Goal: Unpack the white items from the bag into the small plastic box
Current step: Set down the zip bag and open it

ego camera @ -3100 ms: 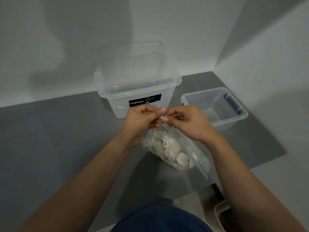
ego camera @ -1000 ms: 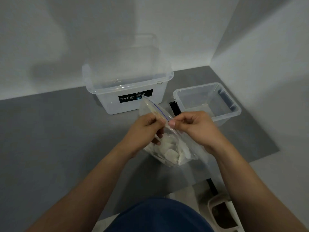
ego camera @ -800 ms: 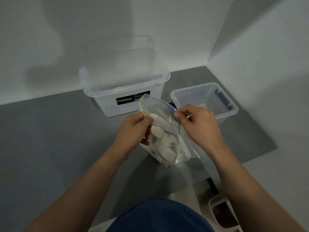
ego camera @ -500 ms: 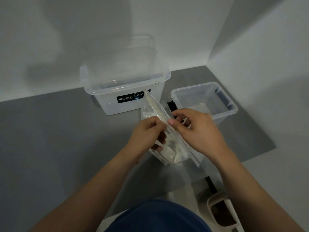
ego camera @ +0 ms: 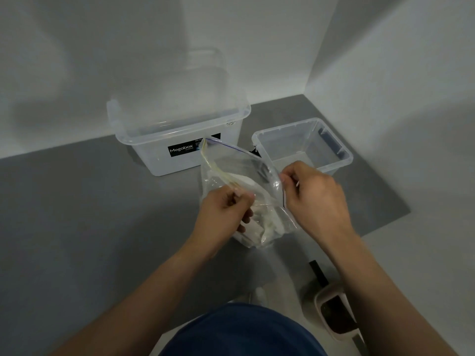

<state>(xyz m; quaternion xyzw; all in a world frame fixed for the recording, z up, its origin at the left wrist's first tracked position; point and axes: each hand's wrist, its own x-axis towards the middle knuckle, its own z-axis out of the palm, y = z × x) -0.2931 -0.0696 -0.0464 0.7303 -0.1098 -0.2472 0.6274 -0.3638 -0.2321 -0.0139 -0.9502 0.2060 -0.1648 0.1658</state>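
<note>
Over the grey mat point(ego camera: 102, 201), I'm spreading the bag point(ego camera: 241, 173) at its mouth, left hand point(ego camera: 223, 214) pinching one lip, right hand point(ego camera: 313, 199) pinching the other; white items point(ego camera: 259, 224) are lying at its bottom, so next I'm expecting to tip them toward the small plastic box point(ego camera: 341, 152) just beyond

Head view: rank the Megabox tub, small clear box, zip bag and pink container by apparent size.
1. Megabox tub
2. zip bag and small clear box: look alike; bag is nearer, so unranked
3. pink container, partly cut off
</note>
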